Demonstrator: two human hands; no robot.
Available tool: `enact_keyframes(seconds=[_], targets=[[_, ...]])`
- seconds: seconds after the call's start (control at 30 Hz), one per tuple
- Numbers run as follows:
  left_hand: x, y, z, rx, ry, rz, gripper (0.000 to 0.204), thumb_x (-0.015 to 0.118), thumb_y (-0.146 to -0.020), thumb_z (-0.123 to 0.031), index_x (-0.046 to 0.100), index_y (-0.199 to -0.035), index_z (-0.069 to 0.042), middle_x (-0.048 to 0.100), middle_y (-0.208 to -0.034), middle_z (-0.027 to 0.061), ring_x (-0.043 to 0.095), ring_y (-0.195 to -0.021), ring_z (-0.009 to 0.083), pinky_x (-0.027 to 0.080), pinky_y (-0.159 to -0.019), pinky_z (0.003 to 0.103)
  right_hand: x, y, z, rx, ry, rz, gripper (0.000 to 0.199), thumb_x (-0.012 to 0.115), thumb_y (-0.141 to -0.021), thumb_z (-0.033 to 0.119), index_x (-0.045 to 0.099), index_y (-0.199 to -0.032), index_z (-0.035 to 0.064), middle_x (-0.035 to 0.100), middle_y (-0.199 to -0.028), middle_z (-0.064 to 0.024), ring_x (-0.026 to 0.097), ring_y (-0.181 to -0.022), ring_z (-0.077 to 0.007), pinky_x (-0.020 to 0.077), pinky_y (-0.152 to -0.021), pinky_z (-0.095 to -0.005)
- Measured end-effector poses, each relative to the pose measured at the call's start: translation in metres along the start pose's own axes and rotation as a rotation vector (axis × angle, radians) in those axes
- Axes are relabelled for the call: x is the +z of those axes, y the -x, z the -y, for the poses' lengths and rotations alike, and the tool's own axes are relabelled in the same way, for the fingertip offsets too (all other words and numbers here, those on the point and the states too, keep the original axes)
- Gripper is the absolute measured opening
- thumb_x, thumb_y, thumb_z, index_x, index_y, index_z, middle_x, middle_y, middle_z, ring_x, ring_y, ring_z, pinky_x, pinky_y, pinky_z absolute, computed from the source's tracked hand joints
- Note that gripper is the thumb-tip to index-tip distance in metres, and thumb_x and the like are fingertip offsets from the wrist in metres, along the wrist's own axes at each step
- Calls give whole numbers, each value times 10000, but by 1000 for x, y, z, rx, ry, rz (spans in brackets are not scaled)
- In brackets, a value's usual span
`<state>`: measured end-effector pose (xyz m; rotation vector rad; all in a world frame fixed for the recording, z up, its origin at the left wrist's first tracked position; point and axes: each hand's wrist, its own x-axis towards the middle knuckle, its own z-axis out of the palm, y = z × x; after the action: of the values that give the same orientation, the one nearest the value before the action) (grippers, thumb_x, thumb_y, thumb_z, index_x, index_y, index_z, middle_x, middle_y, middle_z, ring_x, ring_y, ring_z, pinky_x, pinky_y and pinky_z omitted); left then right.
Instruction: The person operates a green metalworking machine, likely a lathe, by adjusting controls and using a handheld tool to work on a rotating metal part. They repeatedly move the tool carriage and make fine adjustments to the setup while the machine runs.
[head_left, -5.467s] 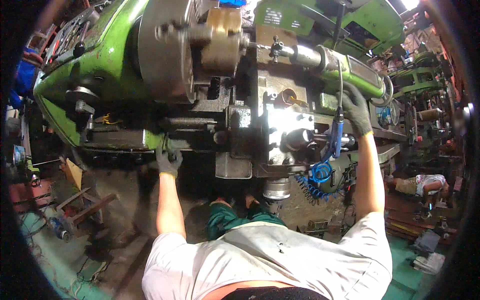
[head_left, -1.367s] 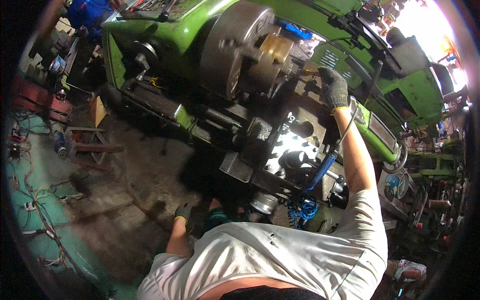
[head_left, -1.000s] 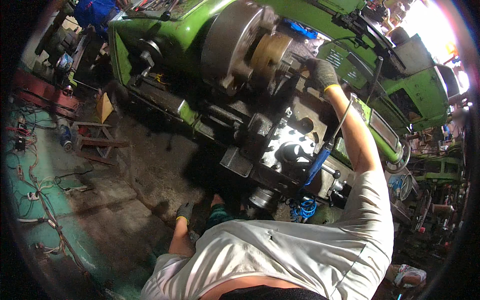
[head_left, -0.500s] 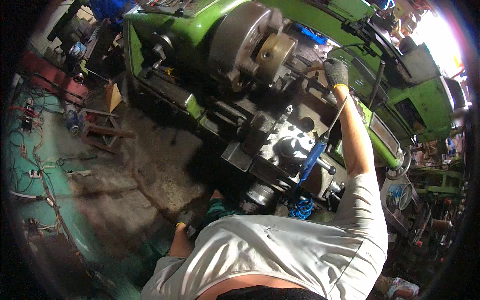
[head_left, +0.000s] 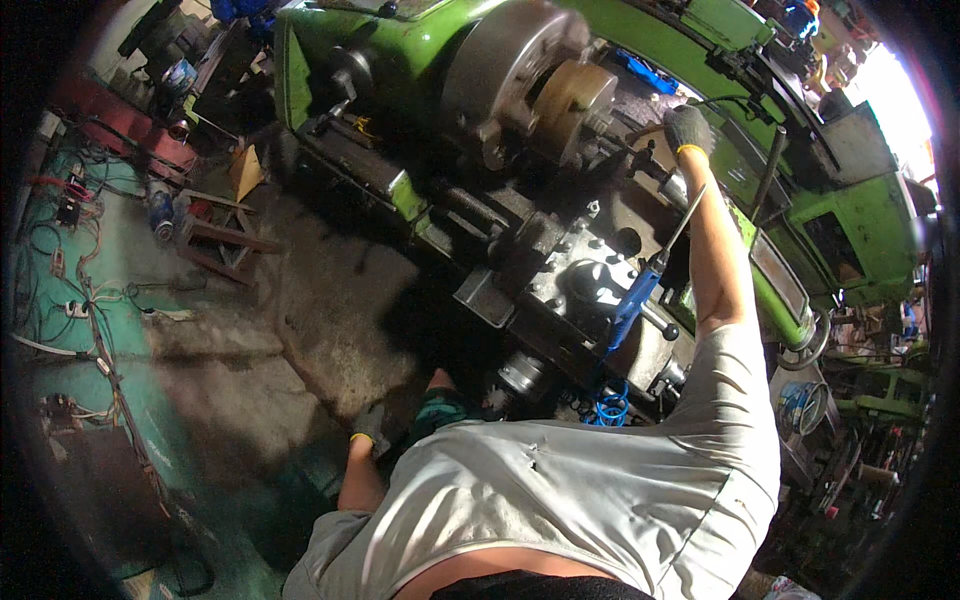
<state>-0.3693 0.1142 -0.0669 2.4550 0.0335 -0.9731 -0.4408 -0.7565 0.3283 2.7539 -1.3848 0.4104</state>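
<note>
My right hand [head_left: 687, 131], in a dark grey glove with a yellow cuff, reaches over the green lathe beside the tailstock spindle [head_left: 668, 181]. Its fingers look curled, but what they hold, if anything, is hidden. A brass-coloured round workpiece [head_left: 572, 108] sits in the big steel chuck [head_left: 492, 75], left of that hand. Under my right forearm, a blue air blow gun [head_left: 634, 303] with a long thin nozzle rests by the tool post [head_left: 590, 282]. My left hand [head_left: 370, 432], gloved too, hangs low at my left side over the floor; its fingers are too dark to make out.
A coiled blue hose [head_left: 611, 405] hangs below the blow gun. The carriage lever [head_left: 668, 330] and a handwheel [head_left: 808, 340] stick out near my right arm. Wires [head_left: 95, 300] run along the floor at left, near a small metal stand [head_left: 225, 235].
The whole view has shifted slightly, so the lathe sits a little further right. My right hand stays by the tailstock spindle, and my left hand still hangs low.
</note>
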Motion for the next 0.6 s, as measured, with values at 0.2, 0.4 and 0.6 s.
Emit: enact_keyframes(seconds=[0.2, 0.4, 0.6], targets=[[25, 4, 72, -45, -221, -130, 642, 592, -982, -525, 644, -1412, -52, 653, -1399, 257, 605, -1296, 417, 429, -1099, 504, 24, -17, -4, -63, 7, 36, 400, 579, -941, 367, 779, -1025, 31, 726, -1113, -276, 703, -1048, -465, 559, -889, -525], [5, 2, 75, -103, -174, 227, 630, 527, -1021, -558, 657, -1356, -41, 703, -1214, 236, 659, -1160, 413, 504, -1004, 493, 46, 16, -15, 72, -292, -160, 352, 588, -975, 369, 787, -1073, 97, 739, -1145, -213, 716, -998, -436, 555, -859, -503], [-7, -14, 78, 71, -416, 156, 660, 515, -979, -565, 658, -1374, -57, 639, -1417, 242, 593, -1323, 424, 463, -1092, 490, 46, 56, 5, -82, -146, -112, 343, 575, -1033, 423, 736, -1206, 175, 748, -1178, -164, 712, -1070, -406, 556, -901, -481]])
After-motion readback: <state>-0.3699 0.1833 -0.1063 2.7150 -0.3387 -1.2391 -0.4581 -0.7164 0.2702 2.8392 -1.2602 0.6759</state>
